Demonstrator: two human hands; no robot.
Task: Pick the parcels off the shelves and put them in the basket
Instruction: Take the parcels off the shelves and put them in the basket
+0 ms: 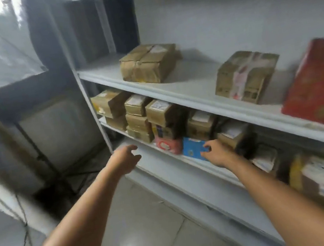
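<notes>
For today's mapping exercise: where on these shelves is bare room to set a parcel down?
Upper shelf: bare left of the taped brown parcel, and between it and the second brown parcel. Lower shelf: crowded, stacked boxes packed around the blue box by the right hand.

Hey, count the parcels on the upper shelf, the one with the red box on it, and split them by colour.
Brown parcels: 2
Red parcel: 1
Total: 3
</notes>
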